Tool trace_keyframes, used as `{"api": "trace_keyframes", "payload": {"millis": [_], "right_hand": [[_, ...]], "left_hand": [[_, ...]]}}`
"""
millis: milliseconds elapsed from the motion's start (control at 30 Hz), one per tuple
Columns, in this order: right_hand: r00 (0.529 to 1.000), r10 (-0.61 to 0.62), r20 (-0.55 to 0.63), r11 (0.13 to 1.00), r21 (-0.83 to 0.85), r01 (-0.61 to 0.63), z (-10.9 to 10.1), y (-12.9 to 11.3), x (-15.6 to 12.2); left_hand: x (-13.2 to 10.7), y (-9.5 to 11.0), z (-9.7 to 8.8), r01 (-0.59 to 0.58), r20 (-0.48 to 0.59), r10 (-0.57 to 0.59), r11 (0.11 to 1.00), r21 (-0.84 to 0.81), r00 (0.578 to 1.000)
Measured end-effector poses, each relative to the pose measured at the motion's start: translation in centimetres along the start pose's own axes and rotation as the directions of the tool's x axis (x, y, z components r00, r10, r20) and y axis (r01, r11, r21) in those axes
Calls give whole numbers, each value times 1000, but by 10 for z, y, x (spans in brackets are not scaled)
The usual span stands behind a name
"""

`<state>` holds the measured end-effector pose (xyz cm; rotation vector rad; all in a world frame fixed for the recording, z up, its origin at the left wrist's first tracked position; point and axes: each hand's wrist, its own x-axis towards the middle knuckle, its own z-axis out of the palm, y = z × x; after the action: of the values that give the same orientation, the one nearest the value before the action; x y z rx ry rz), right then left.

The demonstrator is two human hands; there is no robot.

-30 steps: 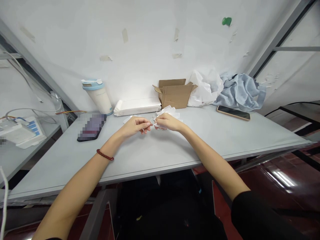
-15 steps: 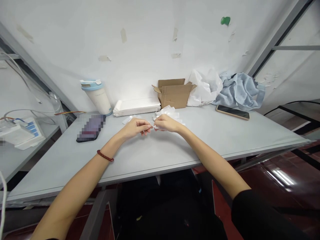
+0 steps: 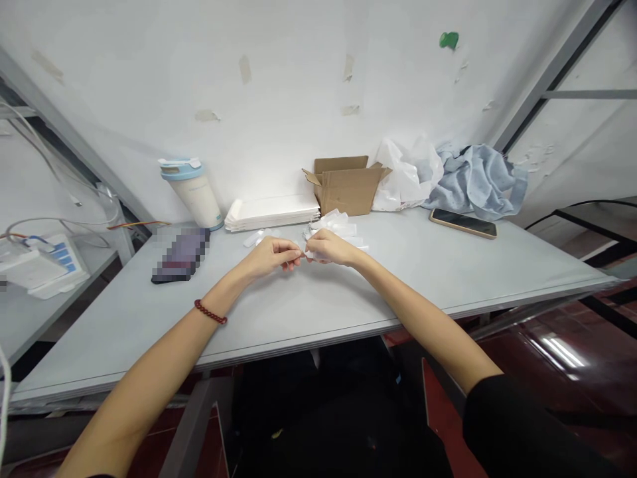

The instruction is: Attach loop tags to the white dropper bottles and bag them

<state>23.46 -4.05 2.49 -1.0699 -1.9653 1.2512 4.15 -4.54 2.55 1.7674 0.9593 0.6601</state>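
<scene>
No lettering can be read; at ten o'clock, the tumbler [image 3: 194,199] bears a faint line of print and a small teal label [image 3: 217,218] near its base, both illegible; at two o'clock, the plastic bag [image 3: 405,176] shows blurred reddish print low down.

Small piece [image 3: 304,255]: too tiny to identify, between left hand [image 3: 275,256] and right hand [image 3: 330,247]
White pieces [image 3: 347,230]: partly hidden behind right hand
Left phone [image 3: 182,255]: blurred into squares
Cable [image 3: 6,401]: cut off at left edge
</scene>
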Motion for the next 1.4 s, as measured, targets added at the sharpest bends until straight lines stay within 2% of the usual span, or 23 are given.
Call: {"api": "trace_keyframes", "payload": {"millis": [367, 800, 1400], "right_hand": [[993, 114, -9, 992, -49, -114, 1, -10, -5], [998, 48, -51, 999, 6, -47, 3, -1, -2], [996, 33, -82, 999, 18, -31, 6, 4, 1]], "left_hand": [[0, 1, 3, 13, -1, -13, 1000, 20, 1000], [1, -3, 2, 18, -21, -18, 1000, -25, 1000], [1, -4, 1, 4, 11, -4, 1000, -2, 1000]]}}
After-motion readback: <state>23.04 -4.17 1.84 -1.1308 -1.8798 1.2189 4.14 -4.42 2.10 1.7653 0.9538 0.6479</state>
